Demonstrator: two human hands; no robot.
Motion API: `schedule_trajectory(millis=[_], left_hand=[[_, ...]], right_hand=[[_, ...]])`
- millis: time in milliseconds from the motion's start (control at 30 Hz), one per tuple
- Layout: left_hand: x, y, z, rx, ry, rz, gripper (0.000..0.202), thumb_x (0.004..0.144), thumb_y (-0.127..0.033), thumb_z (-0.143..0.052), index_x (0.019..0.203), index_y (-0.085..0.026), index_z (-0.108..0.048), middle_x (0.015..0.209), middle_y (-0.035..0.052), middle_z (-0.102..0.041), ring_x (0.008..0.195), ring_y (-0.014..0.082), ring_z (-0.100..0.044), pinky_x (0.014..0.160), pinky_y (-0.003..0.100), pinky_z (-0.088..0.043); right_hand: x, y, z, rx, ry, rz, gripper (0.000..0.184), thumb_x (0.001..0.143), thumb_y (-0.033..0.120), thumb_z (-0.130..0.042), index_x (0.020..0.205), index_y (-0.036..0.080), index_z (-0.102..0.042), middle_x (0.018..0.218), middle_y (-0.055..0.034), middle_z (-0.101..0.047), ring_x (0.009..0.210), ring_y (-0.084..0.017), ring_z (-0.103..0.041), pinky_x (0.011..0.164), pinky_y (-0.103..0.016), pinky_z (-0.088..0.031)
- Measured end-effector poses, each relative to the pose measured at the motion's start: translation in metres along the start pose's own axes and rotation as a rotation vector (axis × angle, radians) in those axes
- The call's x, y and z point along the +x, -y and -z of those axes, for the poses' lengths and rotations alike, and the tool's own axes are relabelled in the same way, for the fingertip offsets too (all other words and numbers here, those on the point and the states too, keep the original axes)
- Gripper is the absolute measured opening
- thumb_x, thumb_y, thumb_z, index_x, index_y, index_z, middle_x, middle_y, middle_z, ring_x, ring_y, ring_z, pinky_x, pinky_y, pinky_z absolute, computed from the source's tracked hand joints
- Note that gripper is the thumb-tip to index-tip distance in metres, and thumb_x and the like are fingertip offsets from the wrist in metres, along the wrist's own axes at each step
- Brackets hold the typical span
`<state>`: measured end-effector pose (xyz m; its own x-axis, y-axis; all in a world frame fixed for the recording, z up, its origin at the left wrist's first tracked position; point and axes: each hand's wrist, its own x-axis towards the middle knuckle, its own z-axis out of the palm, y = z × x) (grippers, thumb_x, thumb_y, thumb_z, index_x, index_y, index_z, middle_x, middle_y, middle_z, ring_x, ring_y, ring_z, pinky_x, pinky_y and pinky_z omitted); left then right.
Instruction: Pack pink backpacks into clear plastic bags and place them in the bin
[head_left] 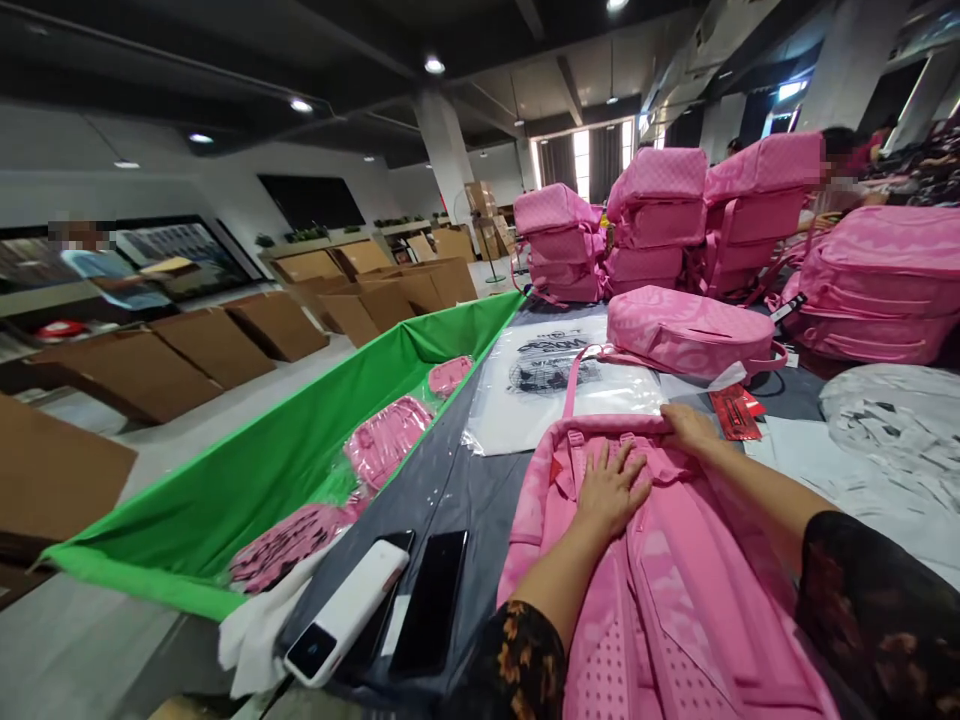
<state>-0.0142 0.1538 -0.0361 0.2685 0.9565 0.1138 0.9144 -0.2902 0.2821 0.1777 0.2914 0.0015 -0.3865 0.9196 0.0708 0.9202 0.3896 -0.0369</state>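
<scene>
Backpack (pixel 660 610), pink, flat on a grey-covered table (pixel 457 500), smoothed evenly under left hand (pixel 611 490) with fingers spread, right hand (pixel 694 428) with fingers together over its top edge; printed plastic bag (pixel 547 375) and stacked pink backpacks (pixel 660 220) beyond.

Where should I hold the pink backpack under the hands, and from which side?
Probably its top edge, from above: the pink backpack lies flat with its padded back upward, and that edge sits at the far end, just by the right hand.

The person wears dark sleeves (pixel 862 610) patterned with orange flowers.
</scene>
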Motion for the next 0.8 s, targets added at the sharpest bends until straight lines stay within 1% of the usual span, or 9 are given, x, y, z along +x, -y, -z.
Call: schedule_trajectory(millis=[100,200,267,333,433,533,633,733,800], left_hand=[[0.003,-0.002,-0.002,0.037,-0.009,0.038,0.054,0.105,-0.057,-0.035,0.154,-0.037,-0.045,0.172,-0.0040,-0.025,0.157,0.0341,-0.025,0.128,0.062,-0.022],[0.004,-0.004,0.003,-0.018,0.004,0.041,0.056,0.105,-0.051,-0.038,0.159,-0.035,-0.037,0.174,-0.0031,-0.018,0.159,0.0323,-0.019,0.129,0.060,-0.016],[0.007,-0.004,0.014,-0.135,0.041,0.040,0.058,0.106,-0.045,-0.037,0.162,-0.031,-0.029,0.174,0.0004,-0.020,0.160,0.0303,-0.017,0.129,0.060,-0.012],[0.004,-0.004,0.031,-0.233,0.085,0.026,0.056,0.107,-0.038,-0.031,0.162,-0.028,-0.027,0.172,0.0048,-0.026,0.158,0.0274,-0.023,0.128,0.058,-0.015],[-0.031,-0.010,0.060,-0.274,0.174,-0.106,0.049,0.108,-0.035,-0.027,0.153,-0.025,-0.045,0.159,0.0076,-0.050,0.145,0.0224,-0.046,0.122,0.046,-0.032],[-0.096,-0.024,0.072,-0.289,0.290,-0.544,0.040,0.106,-0.047,-0.040,0.122,-0.023,-0.068,0.130,0.0062,-0.070,0.123,0.0207,-0.060,0.111,0.035,-0.042],[-0.141,-0.042,0.055,-0.076,0.274,-0.766,0.041,0.100,-0.053,-0.052,0.095,-0.018,-0.072,0.095,0.0079,-0.074,0.098,0.0228,-0.063,0.100,0.037,-0.046],[-0.139,-0.050,0.026,0.108,0.307,-0.838,0.033,0.101,-0.031,-0.048,0.085,-0.015,-0.073,0.084,0.0090,-0.073,0.087,0.0215,-0.061,0.098,0.037,-0.044],[-0.130,-0.048,0.011,0.128,0.292,-0.830,0.035,0.101,-0.028,-0.043,0.090,-0.014,-0.074,0.089,0.0103,-0.073,0.092,0.0221,-0.062,0.100,0.037,-0.042]], right_hand=[[-0.055,0.025,0.013,-0.007,-0.041,0.110,0.045,0.087,0.022,-0.065,0.132,0.016,-0.062,0.137,-0.0209,-0.062,0.127,-0.034,-0.057,0.104,-0.047,-0.045],[-0.136,0.063,0.017,0.110,-0.153,0.423,0.048,0.099,0.028,-0.051,0.147,0.023,-0.053,0.152,-0.0152,-0.053,0.141,-0.030,-0.046,0.117,-0.054,-0.037],[-0.182,0.086,0.011,0.220,-0.169,0.624,0.053,0.102,0.036,-0.048,0.153,0.023,-0.048,0.152,-0.0143,-0.054,0.143,-0.028,-0.045,0.119,-0.053,-0.036],[-0.209,0.100,-0.003,0.256,-0.089,0.662,0.055,0.103,0.041,-0.043,0.153,0.019,-0.049,0.151,-0.0160,-0.055,0.143,-0.029,-0.047,0.120,-0.055,-0.035],[-0.213,0.101,-0.030,0.241,-0.023,0.568,0.051,0.105,0.035,-0.036,0.149,0.017,-0.054,0.151,-0.0168,-0.056,0.142,-0.030,-0.048,0.120,-0.060,-0.033],[-0.203,0.095,-0.051,0.236,-0.080,0.559,0.049,0.103,0.030,-0.039,0.148,0.018,-0.054,0.152,-0.0152,-0.054,0.144,-0.028,-0.047,0.120,-0.057,-0.034],[-0.200,0.093,-0.064,0.224,-0.123,0.558,0.050,0.103,0.027,-0.037,0.148,0.014,-0.054,0.154,-0.0163,-0.052,0.144,-0.028,-0.047,0.120,-0.056,-0.035],[-0.201,0.093,-0.066,0.296,-0.198,0.482,0.049,0.103,0.025,-0.031,0.141,0.011,-0.059,0.149,-0.0182,-0.057,0.141,-0.028,-0.049,0.119,-0.054,-0.037],[-0.204,0.094,-0.057,0.424,-0.299,0.335,0.047,0.104,0.028,-0.030,0.133,0.010,-0.062,0.136,-0.0203,-0.065,0.130,-0.027,-0.059,0.112,-0.048,-0.045]])
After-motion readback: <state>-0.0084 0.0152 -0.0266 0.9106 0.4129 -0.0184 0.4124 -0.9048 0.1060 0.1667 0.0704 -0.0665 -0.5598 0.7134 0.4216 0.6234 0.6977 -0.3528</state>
